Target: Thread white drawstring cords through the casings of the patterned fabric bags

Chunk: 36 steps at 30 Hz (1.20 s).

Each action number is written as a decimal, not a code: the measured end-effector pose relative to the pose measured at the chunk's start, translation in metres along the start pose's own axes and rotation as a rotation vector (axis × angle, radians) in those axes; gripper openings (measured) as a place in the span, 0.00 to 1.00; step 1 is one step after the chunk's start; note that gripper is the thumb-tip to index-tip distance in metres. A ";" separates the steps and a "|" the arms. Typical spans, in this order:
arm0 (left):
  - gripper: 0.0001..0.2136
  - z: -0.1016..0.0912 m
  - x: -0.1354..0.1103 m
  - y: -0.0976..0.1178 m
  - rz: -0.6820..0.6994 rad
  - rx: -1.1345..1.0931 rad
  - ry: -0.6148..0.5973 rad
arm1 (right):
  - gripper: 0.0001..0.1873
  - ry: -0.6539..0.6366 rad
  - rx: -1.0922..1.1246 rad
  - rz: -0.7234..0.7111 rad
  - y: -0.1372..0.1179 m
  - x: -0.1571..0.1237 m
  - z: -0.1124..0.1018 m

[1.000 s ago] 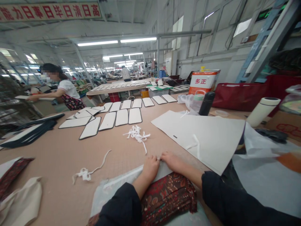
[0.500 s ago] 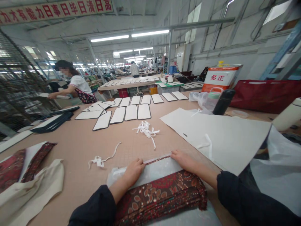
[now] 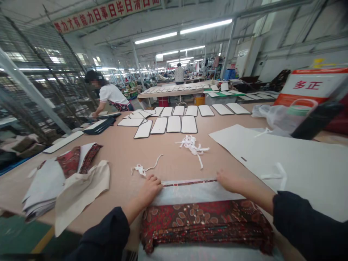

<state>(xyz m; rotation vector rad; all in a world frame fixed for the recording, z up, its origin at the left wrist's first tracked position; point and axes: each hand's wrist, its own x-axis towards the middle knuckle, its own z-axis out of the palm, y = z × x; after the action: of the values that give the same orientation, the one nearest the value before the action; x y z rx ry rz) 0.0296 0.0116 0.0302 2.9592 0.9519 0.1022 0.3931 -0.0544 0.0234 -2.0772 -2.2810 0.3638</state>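
In front of me lies a patterned fabric piece (image 3: 198, 214), brown and dark red with leaf and flower shapes, its lower part gathered in folds. A pale backing (image 3: 195, 194) shows above and below the print, with a narrow patterned strip (image 3: 187, 183) along its far edge. At the left end of that edge my left hand (image 3: 150, 188) is closed on the fabric, fingers curled over it. My right hand (image 3: 230, 181) pinches the right end, slightly blurred. Between the hands the far edge runs nearly straight. The fingertips' undersides are hidden.
White tape scraps (image 3: 192, 145) and a smaller tangle (image 3: 140, 169) lie beyond the hands. Dark-edged white panels (image 3: 174, 124) stand in rows farther back. Cream cloth (image 3: 84, 192) lies left, a large pale sheet (image 3: 293, 163) right. A co-worker (image 3: 112, 95) bends over panels at left.
My view has swung left, so the scene sits farther right. The hands are wider apart, and the fabric between them lies squarer to me. The co-worker leans lower.
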 end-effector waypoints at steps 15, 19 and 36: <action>0.10 0.027 -0.046 -0.004 -0.164 -0.109 0.111 | 0.12 0.046 0.119 -0.576 -0.191 0.067 0.052; 0.11 0.044 -0.046 -0.009 -0.321 -0.326 0.208 | 0.14 0.032 0.190 -0.510 -0.194 0.068 0.050; 0.07 0.049 -0.030 -0.010 -0.648 -0.549 0.384 | 0.04 -0.053 0.410 -0.323 -0.198 0.084 0.045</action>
<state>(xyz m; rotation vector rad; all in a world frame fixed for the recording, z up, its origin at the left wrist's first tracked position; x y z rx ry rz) 0.0028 0.0014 -0.0205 2.0585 1.5626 0.7794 0.1822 0.0061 0.0075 -1.4978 -2.2742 0.7941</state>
